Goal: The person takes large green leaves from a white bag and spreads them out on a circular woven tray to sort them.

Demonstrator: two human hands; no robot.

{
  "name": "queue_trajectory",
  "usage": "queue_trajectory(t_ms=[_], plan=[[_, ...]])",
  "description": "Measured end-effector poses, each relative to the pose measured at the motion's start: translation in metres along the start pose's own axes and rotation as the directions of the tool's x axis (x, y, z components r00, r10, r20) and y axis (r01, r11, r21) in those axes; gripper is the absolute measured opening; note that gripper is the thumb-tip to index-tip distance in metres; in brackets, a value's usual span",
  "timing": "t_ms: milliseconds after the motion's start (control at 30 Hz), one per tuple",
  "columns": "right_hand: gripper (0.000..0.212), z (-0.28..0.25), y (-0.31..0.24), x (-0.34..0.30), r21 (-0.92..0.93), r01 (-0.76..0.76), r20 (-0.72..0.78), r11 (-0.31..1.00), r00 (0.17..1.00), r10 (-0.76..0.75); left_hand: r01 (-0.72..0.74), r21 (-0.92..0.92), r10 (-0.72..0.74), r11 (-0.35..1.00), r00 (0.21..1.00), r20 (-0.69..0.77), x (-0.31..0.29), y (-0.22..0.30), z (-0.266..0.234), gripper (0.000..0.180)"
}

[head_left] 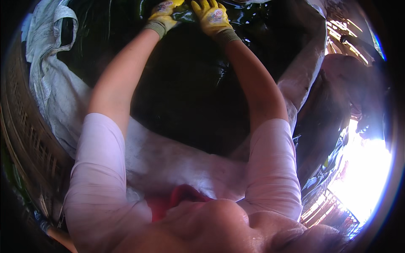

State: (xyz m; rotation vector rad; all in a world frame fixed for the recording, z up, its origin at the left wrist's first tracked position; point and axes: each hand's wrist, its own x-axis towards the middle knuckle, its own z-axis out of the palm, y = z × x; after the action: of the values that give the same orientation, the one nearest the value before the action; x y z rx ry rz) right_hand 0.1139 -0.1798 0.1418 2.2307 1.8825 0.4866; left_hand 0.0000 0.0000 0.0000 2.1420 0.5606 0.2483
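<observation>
Dark green leafy material (185, 16) is lying inside a large white woven sack (164, 156), its glossy surface showing most clearly toward the sack's far edge, between two gloved hands. In the head view, the only one, the wearer's bare forearms (116, 80) are reaching from the sack's near edge across its dark inside. The left hand (165, 12), gloved in yellow, is resting at the material, thumb apart from the fingers; the fingertips are meeting the top of the view, so whether it is pinching anything cannot be told. The right hand (214, 17), gloved alike, is lying just beside the material's glossy patch, back upward, fingers loosely spread. A strap loop (75, 21) is hanging at the sack's left edge, and a slatted woven wall (40, 143) is standing outside that edge. As for progress, the handling is apparently under way, with the material already lying in the sack. How much is remaining cannot be judged: the inside is looking too dark.
</observation>
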Motion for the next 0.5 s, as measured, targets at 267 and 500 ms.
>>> queue_trajectory(t_ms=[267,500], plan=[[0.036,-0.029,-0.007,0.001,0.416,-0.075,0.132,0.906,0.991,0.022,0.019,-0.298,-0.058,0.954,0.991,-0.123,-0.110,0.120,0.004,0.038],[0.040,-0.101,-0.091,-0.109,0.665,0.048,0.361,0.745,0.853,-0.377,0.139,-0.220,-0.072,0.965,0.955,0.287,-0.263,0.089,-0.030,0.039]])
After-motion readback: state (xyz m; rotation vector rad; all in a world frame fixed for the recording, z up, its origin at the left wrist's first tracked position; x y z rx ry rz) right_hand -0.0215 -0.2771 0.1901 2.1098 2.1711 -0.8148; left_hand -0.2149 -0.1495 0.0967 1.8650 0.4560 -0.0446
